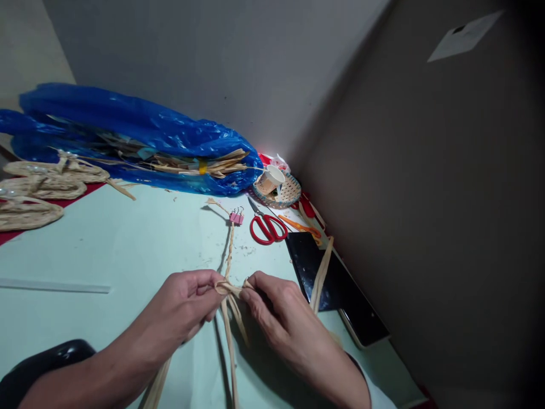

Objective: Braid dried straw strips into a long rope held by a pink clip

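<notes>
A thin braid of pale dried-leaf strips runs down from a pink binder clip on the pale green tabletop. At its lower end, my left hand pinches a strip with thumb and finger. My right hand pinches the strip just to the right, so a short length is stretched between the two. Loose strips hang below toward the near edge. One wide strip sticks up past my right hand, and another shows under my left forearm.
Red-handled scissors lie right of the clip, with orange scissors and dark flat devices beyond. Behind are a blue plastic bag of dried strips and a woven basket with a cup. Woven pieces sit at left, near a white strip.
</notes>
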Demonstrator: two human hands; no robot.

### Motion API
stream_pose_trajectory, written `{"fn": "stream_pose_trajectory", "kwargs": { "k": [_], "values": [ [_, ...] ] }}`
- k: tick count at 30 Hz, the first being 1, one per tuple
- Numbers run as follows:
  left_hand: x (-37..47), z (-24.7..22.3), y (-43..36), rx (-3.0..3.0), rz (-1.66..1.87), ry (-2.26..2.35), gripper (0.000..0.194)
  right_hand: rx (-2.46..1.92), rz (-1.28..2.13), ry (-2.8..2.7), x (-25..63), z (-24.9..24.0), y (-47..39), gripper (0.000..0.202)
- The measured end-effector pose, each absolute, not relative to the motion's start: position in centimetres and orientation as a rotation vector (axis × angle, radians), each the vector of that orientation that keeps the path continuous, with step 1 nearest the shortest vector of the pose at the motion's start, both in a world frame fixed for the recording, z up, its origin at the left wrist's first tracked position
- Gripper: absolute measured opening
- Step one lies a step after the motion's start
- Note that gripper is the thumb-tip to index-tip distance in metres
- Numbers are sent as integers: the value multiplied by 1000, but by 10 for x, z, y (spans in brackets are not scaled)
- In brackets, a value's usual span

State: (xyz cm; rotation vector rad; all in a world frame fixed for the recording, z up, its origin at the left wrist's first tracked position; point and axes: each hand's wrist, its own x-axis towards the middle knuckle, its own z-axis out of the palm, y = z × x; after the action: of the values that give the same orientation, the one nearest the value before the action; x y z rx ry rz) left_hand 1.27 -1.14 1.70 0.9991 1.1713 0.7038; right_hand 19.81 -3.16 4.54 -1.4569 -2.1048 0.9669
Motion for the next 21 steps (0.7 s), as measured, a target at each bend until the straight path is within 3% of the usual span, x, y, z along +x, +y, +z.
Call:
{"fn": "stream_pose_trajectory", "kwargs": {
  "k": [9,21],
  "values": [
    [12,25,-12,1075,663,1202,45,-1602,764,-2086,197,38,-36,28],
    [11,23,-12,1114,698,1260,39,-1442,995,-2182,215,55,-43,33]
  ]
}}
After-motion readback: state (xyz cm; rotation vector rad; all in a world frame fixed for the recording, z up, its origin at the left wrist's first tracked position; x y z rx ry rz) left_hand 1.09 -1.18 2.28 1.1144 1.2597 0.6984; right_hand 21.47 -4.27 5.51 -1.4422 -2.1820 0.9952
